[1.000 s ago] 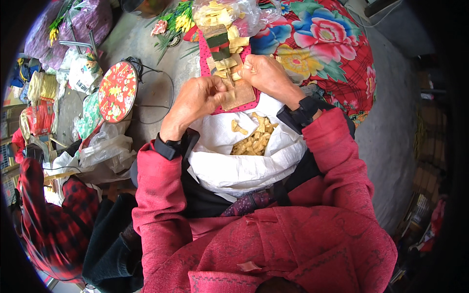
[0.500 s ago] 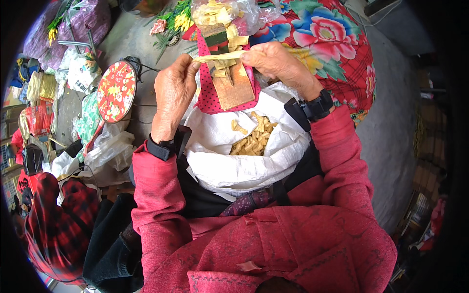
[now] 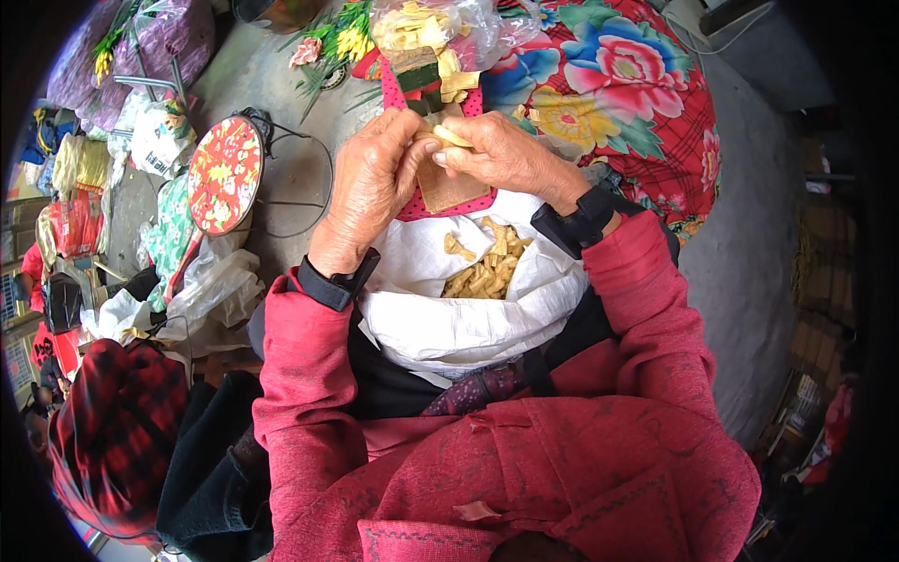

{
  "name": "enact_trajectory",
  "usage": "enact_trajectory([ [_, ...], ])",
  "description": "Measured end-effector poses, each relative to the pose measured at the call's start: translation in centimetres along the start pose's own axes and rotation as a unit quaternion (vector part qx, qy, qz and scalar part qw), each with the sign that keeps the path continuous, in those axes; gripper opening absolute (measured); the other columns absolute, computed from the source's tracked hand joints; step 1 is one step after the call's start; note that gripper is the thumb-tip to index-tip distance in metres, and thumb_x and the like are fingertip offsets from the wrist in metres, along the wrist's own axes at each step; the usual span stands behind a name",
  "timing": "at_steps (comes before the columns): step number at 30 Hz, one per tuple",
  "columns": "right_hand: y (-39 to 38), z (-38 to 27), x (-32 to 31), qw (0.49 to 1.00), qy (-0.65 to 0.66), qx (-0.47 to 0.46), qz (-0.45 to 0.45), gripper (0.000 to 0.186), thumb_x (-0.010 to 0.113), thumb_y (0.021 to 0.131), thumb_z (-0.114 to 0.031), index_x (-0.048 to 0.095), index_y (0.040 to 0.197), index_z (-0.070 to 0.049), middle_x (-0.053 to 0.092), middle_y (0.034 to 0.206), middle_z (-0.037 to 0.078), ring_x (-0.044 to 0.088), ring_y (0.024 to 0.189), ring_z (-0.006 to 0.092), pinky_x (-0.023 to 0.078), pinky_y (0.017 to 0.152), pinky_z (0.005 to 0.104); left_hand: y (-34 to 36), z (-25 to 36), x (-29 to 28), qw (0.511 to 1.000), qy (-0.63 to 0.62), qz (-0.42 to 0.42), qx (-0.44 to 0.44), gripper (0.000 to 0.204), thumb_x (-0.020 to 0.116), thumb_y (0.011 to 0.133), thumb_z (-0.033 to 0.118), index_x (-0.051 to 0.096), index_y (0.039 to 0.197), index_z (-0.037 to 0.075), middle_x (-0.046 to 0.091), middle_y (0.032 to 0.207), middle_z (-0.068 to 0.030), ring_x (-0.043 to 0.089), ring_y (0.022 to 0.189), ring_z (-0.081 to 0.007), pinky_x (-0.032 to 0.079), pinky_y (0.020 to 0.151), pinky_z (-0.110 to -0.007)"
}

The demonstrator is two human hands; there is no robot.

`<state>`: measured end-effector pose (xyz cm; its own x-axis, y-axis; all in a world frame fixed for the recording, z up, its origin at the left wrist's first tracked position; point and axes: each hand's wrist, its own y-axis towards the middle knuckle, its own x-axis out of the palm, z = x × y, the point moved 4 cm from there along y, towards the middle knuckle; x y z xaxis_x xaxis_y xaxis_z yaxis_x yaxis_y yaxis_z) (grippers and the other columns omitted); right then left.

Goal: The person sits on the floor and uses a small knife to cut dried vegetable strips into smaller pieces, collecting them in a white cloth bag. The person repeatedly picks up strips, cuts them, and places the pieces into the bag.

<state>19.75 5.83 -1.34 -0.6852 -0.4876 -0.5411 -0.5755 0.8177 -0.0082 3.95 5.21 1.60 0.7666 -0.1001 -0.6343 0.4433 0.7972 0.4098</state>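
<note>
Above a wooden board [image 3: 454,192], my left hand [image 3: 368,183] and my right hand [image 3: 513,161] meet, fingers pinched. Between them is a pale yellow strip [image 3: 451,138], bent and partly hidden by my fingers. The board lies on a pink dotted cloth [image 3: 391,91]. Flat yellow strips [image 3: 459,82] rest at its far end, by a dark block [image 3: 418,79]. In my lap a white woven sack [image 3: 440,323] stands open with its rim rolled down. Inside it are many small knotted yellow pieces [image 3: 489,272].
A clear plastic bag of yellow strips [image 3: 412,26] sits beyond the board. A red flowered cloth [image 3: 646,103] bulges at the far right. At the left stand a round red patterned stool [image 3: 225,176] and plastic bags [image 3: 215,290]. Beside me a person in red-and-black plaid [image 3: 117,431] sits.
The strip was stretched straight between my spread hands. Now my hands have come together and nearer, and the strip is bent and bunched between my fingers.
</note>
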Motion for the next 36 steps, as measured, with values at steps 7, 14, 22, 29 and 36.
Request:
enact_trajectory([
  [7, 0.9, 0.9, 0.2, 0.995, 0.077, 0.017, 0.062, 0.02, 0.061, 0.081, -0.019, 0.054, 0.086, -0.001, 0.061, 0.073, 0.011, 0.06, 0.067, 0.0206, 0.048, 0.064, 0.0345, -0.2, -1.0, 0.8, 0.956, -0.281, 0.0, -0.085, 0.008, 0.062, 0.089, 0.001, 0.054, 0.088, 0.002, 0.056, 0.082, -0.0013, 0.056, 0.08, -0.011, 0.045, 0.077, -0.024],
  [14, 0.5, -0.8, -0.7, 0.963, 0.007, -0.148, 0.224, 0.025, 0.065, 0.077, -0.008, 0.052, 0.098, -0.004, 0.063, 0.08, 0.013, 0.065, 0.073, 0.0287, 0.051, 0.066, 0.0355, -0.2, -2.4, 0.9, 0.856, -0.467, -0.018, -0.219, 0.009, 0.062, 0.092, 0.016, 0.057, 0.091, 0.008, 0.058, 0.084, 0.0035, 0.054, 0.076, -0.0058, 0.044, 0.072, -0.021],
  [22, -0.2, -1.9, -0.1, 0.938, -0.139, -0.2, 0.246, 0.021, 0.068, 0.078, -0.018, 0.059, 0.095, -0.009, 0.064, 0.081, 0.008, 0.064, 0.071, 0.03, 0.051, 0.059, 0.0378, -0.7, -3.4, 1.8, 0.774, -0.533, -0.064, -0.336, 0.011, 0.061, 0.093, 0.016, 0.059, 0.091, 0.006, 0.062, 0.078, 0.0016, 0.056, 0.065, -0.0048, 0.045, 0.057, -0.018],
  [29, -0.2, -1.8, -0.2, 0.937, -0.17, -0.202, 0.228, 0.019, 0.066, 0.08, -0.023, 0.062, 0.091, -0.009, 0.063, 0.077, 0.007, 0.063, 0.067, 0.029, 0.049, 0.055, 0.0384, -0.9, -3.4, 1.6, 0.786, -0.511, -0.09, -0.336, 0.012, 0.062, 0.092, 0.015, 0.061, 0.099, 0.006, 0.066, 0.09, 0.0011, 0.061, 0.078, -0.0064, 0.049, 0.071, -0.021],
  [36, 0.0, -0.9, -0.1, 0.975, 0.205, -0.084, -0.022, 0.023, 0.064, 0.087, -0.027, 0.065, 0.089, -0.005, 0.064, 0.074, 0.0, 0.061, 0.071, 0.012, 0.046, 0.063, 0.0292, -0.3, -2.3, 0.7, 0.906, -0.366, -0.107, -0.184, 0.026, 0.066, 0.075, -0.008, 0.057, 0.094, 0.006, 0.058, 0.089, 0.0029, 0.055, 0.081, -0.0066, 0.044, 0.081, -0.024],
])
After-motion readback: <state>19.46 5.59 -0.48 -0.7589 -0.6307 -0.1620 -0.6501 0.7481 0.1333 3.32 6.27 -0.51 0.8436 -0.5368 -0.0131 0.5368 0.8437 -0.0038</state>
